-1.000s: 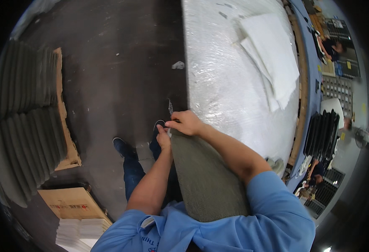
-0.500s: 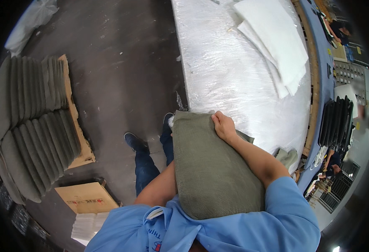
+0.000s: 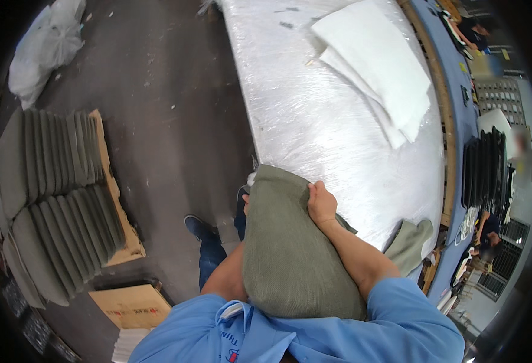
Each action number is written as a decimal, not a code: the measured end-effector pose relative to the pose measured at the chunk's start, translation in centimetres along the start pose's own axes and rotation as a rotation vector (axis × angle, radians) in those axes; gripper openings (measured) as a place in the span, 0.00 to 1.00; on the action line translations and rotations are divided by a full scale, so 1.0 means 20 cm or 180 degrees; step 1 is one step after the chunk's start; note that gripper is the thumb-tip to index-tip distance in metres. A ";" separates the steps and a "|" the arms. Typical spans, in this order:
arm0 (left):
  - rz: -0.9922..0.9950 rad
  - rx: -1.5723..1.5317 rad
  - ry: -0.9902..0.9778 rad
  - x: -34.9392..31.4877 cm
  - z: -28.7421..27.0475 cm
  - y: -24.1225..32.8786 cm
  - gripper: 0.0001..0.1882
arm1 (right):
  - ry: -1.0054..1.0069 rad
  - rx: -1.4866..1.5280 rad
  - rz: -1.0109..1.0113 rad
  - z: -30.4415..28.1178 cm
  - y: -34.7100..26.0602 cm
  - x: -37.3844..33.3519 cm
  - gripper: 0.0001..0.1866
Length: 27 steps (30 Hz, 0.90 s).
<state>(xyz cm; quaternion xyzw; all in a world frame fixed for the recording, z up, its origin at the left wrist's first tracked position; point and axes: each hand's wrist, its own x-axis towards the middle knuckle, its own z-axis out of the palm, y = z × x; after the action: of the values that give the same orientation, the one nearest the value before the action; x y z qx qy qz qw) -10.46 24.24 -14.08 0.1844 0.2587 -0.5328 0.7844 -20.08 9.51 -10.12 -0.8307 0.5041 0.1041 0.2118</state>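
An olive-green fabric cushion (image 3: 299,254) stands against my chest, its far end at the near edge of a plastic-wrapped table. My right hand (image 3: 322,204) is closed on its upper right edge, thumb on top. At the left edge, my left hand (image 3: 246,204) grips the cushion's side, with most of its fingers hidden behind the cloth. A bit of white material (image 3: 252,178) shows beside the upper left corner. Another olive-green cloth piece (image 3: 408,247) lies on the table to the right of my right forearm.
White padding sheets (image 3: 381,66) lie on the wrapped table (image 3: 302,109). Stacked olive cushions (image 3: 60,212) rest on cardboard on the left floor, near an open carton (image 3: 131,306). A plastic bag (image 3: 48,51) lies far left. Black pieces (image 3: 485,169) and people (image 3: 489,233) are at right.
The cushion's far end has narrowed and tilted between my hands. More of my left hand's fingers shows at its left edge. My view has shifted slightly, uncovering more of the cloth piece at right.
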 end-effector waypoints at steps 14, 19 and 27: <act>-0.1393 0.2547 0.0613 -0.26 -0.16 -0.07 0.24 | 0.1113 0.1496 0.1822 0.11 0.27 -0.48 0.23; -0.1237 0.1788 0.1036 -0.28 -0.10 -0.10 0.25 | -0.0349 0.1860 0.1651 -0.02 0.31 -0.54 0.25; -0.2027 0.1193 0.0135 -0.25 -0.18 -0.10 0.25 | -0.0626 0.1775 0.1607 0.05 0.35 -0.49 0.24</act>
<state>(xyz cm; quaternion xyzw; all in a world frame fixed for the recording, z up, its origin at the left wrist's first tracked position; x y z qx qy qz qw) -14.66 29.26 -14.04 0.2462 0.2172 -0.7843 0.5264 -30.78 14.93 -8.96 -0.5771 0.6790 0.0911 0.4446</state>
